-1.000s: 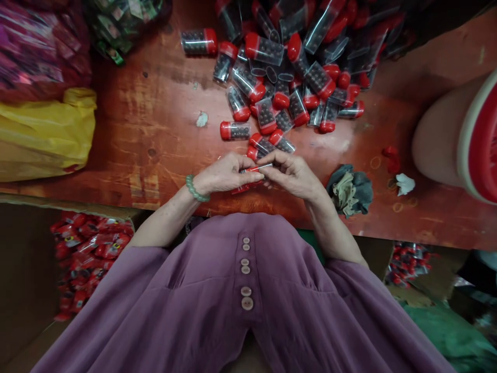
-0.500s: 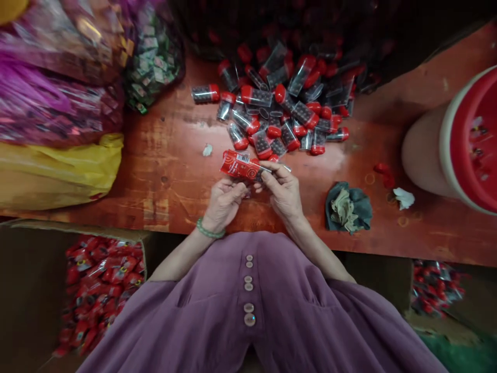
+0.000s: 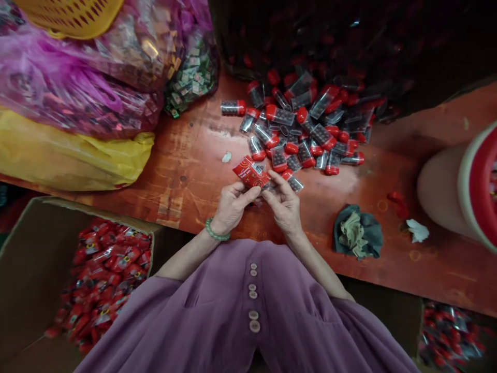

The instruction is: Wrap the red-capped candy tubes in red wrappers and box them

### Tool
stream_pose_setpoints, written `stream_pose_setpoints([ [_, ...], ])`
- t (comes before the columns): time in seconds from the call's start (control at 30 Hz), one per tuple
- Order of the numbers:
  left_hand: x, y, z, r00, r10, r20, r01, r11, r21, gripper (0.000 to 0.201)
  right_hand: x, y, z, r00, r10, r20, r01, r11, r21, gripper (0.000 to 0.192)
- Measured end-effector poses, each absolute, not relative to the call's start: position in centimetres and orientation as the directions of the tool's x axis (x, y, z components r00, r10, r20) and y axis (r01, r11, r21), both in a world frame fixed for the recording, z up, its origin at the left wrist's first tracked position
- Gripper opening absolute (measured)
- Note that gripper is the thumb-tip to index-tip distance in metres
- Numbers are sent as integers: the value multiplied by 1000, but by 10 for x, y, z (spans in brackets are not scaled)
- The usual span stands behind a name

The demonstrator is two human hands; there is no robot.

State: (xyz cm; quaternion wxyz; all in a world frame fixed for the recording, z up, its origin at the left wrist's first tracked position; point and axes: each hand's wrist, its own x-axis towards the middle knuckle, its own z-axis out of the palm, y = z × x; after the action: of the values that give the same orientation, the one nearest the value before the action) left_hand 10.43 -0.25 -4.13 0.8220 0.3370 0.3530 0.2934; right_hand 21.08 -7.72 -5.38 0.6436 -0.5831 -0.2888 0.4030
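Between my hands is a red printed plastic packet [image 3: 251,172] with a barcode and white lettering, its near end darker and partly hidden by fingers. My left hand [image 3: 235,204], with a green bead bracelet [image 3: 215,230] at the wrist, pinches the near edge between thumb and fingers. From the other side, my right hand [image 3: 284,201] grips the same end with thumb and forefinger. Just beyond lies a heap of clear tubes with red caps [image 3: 305,122], filled with small dark balls. One red-capped tube [image 3: 292,180] rests close to my right fingertips.
Purple bags of small packets [image 3: 116,111] and a yellow bag [image 3: 77,160] stand at left, under a yellow basket [image 3: 73,18]. A box of red packets [image 3: 108,269] is below. At right are a crumpled dark cloth [image 3: 357,230] and a white bucket with red rim [image 3: 446,181].
The view has swung left, so the table's things appear further right and lower. The packet has tilted, and my left thumb now presses on its near end.
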Motion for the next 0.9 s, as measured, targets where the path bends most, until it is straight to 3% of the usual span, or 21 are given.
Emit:
stream_pose_setpoints([
  [0.23, 108, -2, -32, 493, 773, -399, -386, 606, 696, 38, 208, -73, -57, 453, 884, -113, -262, 11, -965, 29],
  [0.47, 98, -8, -44, 497, 790, -358, -265, 531, 805, 31, 204, -70, -60, 549, 834, -46, -171, 58, -984, 27],
  [0.67, 78, -8, -45, 442, 850, -287, -109, 368, 923, 29, 193, -71, -65, 464, 884, -47, -160, 32, -987, 25],
  [0.8, 40, -8, -35, 327, 918, -224, 53, 219, 974, 22, 197, -74, -64, 317, 943, 105, 154, 58, -986, 17],
  [0.9, -7, -12, -17, 169, 969, -178, 187, 146, 971, 22, 212, -79, -63, 222, 946, 236, 451, 115, -885, 7],
])
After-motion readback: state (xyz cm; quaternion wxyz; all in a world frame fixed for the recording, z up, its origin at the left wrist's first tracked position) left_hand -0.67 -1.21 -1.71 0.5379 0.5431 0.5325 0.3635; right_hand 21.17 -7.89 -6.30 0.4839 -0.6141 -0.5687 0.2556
